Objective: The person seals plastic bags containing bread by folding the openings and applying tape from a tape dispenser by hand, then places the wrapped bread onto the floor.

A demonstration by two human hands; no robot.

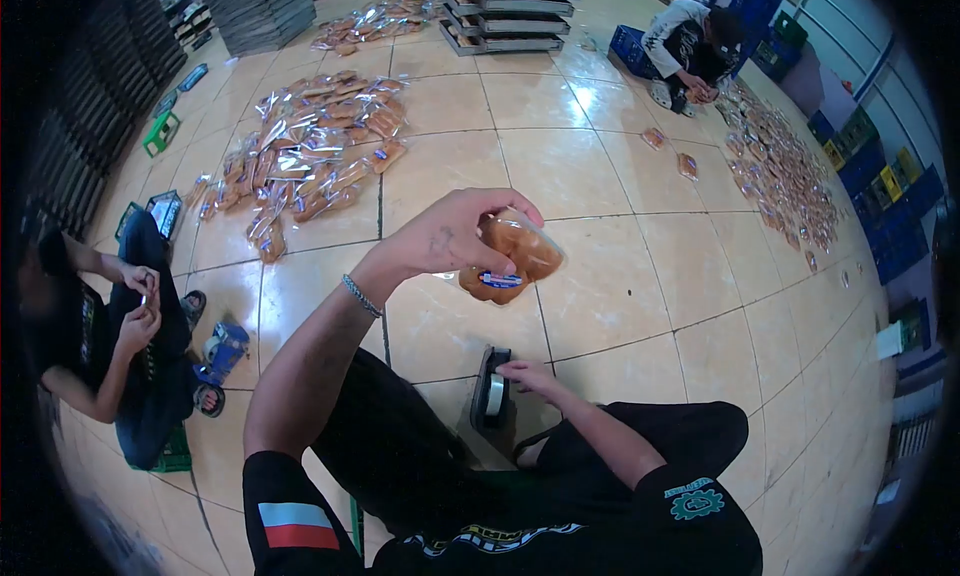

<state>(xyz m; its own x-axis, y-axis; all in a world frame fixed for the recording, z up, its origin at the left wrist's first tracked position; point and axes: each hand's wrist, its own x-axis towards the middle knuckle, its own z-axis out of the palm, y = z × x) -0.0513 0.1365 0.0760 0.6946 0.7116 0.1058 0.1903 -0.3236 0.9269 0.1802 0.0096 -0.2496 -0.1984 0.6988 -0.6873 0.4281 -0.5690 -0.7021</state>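
Observation:
My left hand (465,231) is closed round a clear plastic bag of golden-brown bread (525,248), held up above the floor in front of me. A small blue-and-white label shows on the bag near my thumb. Lower down, between my legs, stands a black tape dispenser (480,413) with a pale roll of tape (494,394) in it. My right hand (532,377) is at the dispenser's far end, fingers pinched together at the tape. The strip itself is too small to make out.
Bagged breads lie in a pile (320,141) ahead left, with a larger spread (780,166) at right. A person (695,51) crouches there. Another person (125,326) sits at my left beside a blue tape dispenser (224,351). Stacked trays (510,16) stand at the back.

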